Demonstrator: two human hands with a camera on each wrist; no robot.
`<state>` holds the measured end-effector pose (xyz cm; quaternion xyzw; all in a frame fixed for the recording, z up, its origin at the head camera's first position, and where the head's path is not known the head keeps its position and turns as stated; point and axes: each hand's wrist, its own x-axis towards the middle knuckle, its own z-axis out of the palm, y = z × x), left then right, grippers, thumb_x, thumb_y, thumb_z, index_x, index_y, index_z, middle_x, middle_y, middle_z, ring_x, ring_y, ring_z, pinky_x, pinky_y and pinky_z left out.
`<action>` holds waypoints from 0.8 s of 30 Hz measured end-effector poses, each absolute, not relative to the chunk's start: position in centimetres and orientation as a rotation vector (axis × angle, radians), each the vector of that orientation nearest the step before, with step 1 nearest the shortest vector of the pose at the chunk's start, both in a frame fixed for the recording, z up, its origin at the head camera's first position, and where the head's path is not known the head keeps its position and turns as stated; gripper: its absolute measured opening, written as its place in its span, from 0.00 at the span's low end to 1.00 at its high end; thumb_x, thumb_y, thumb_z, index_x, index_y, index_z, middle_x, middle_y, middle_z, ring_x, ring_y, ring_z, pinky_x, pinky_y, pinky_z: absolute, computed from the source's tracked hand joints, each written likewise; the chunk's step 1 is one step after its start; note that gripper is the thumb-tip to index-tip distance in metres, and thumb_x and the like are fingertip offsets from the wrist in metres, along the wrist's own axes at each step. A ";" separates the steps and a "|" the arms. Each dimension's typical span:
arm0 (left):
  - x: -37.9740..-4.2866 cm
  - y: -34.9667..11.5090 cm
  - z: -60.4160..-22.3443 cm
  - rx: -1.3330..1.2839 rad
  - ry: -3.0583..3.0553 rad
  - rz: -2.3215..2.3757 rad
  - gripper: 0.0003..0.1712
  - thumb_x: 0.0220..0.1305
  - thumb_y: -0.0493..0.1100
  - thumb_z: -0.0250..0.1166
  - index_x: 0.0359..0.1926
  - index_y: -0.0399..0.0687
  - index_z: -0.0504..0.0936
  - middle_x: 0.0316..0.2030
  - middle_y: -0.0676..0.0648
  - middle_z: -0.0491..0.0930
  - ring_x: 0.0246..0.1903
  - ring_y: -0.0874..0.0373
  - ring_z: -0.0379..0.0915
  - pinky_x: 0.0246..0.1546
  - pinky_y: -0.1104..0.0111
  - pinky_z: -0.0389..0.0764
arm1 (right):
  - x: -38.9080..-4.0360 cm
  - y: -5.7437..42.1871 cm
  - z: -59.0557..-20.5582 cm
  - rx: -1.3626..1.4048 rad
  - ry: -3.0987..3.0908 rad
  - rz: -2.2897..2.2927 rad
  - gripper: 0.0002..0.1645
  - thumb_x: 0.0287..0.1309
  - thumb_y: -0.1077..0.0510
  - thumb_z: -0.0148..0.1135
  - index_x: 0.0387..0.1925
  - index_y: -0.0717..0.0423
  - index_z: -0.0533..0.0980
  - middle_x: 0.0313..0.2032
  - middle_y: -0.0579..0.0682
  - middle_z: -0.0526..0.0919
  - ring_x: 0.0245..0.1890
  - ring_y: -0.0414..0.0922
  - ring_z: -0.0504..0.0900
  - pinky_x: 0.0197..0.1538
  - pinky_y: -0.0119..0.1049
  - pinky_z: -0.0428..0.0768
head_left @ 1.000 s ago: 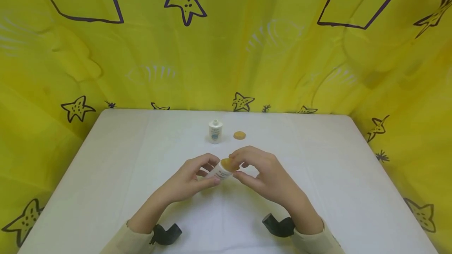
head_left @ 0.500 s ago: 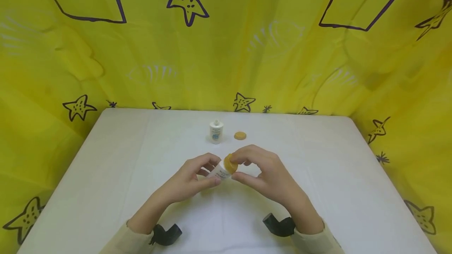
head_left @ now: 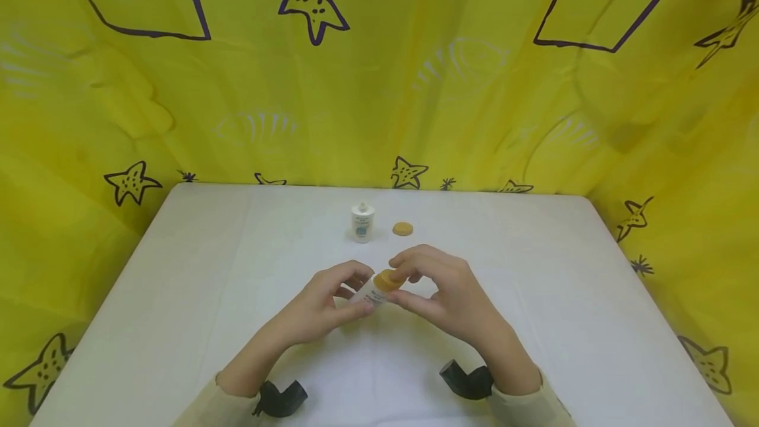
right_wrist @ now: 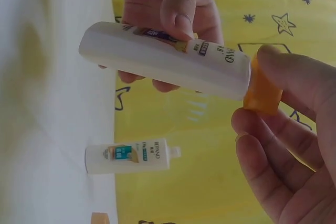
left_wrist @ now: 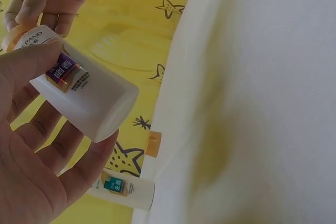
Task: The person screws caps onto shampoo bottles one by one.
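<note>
My left hand point(head_left: 323, 298) grips a white shampoo-type bottle point(left_wrist: 94, 98) with a purple label, tilted above the table. The thumb lies over the label and the fingers curl behind. Thumb and fingers of my right hand point(head_left: 441, 285) pinch an orange cap point(right_wrist: 261, 90) at the bottle's top end. In the right wrist view the cap meets the bottle's shoulder, and the neck is hidden. Behind the hands stands a second white bottle point(head_left: 362, 224), upright, with a teal label and a bare nozzle. Beside it on the table lies another orange cap point(head_left: 402, 228).
The table point(head_left: 225, 269) has a white cover. Yellow curtains point(head_left: 367, 97) with drawn stars and fish hang behind it and at both sides. Dark curved wrist mounts point(head_left: 283, 398) stick out from the cuffs, low over the table.
Half a second ago the cap's round top faced the camera; now it is turned more in line with the bottle. Both hands stay nearly in place. The standing bottle and loose cap are unmoved.
</note>
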<state>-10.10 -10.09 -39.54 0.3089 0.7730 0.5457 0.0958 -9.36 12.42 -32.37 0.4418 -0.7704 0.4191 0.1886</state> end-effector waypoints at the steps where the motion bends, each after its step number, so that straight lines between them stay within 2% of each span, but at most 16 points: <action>1: -10.2 -10.2 -39.5 0.906 2.297 1.617 0.15 0.60 0.50 0.62 0.48 0.61 0.73 0.43 0.57 0.76 0.41 0.56 0.76 0.39 0.62 0.78 | -9.4 12.4 -32.3 1.243 -2.166 1.180 0.13 0.40 0.66 0.72 0.30 0.54 0.77 0.36 0.48 0.81 0.36 0.41 0.78 0.33 0.34 0.77; 9: -10.3 -10.6 -39.1 0.863 2.312 1.623 0.16 0.59 0.50 0.63 0.49 0.62 0.73 0.43 0.58 0.76 0.41 0.55 0.75 0.39 0.61 0.78 | -9.1 12.2 -31.6 1.294 -2.148 1.186 0.18 0.39 0.75 0.65 0.34 0.56 0.79 0.42 0.53 0.80 0.37 0.44 0.80 0.34 0.28 0.77; 13: -10.2 -10.7 -39.2 0.857 2.322 1.622 0.16 0.59 0.51 0.63 0.49 0.63 0.73 0.43 0.59 0.77 0.42 0.56 0.75 0.39 0.61 0.78 | -9.2 12.2 -31.8 1.351 -2.103 1.179 0.21 0.39 0.77 0.65 0.36 0.57 0.79 0.42 0.53 0.80 0.41 0.46 0.80 0.38 0.26 0.77; 24: -10.2 -10.5 -39.2 0.902 2.304 1.611 0.15 0.59 0.49 0.63 0.48 0.64 0.73 0.43 0.59 0.76 0.42 0.56 0.76 0.39 0.61 0.78 | -10.5 12.9 -34.5 1.271 -2.132 1.074 0.16 0.42 0.65 0.71 0.37 0.50 0.80 0.42 0.46 0.80 0.45 0.43 0.78 0.41 0.25 0.74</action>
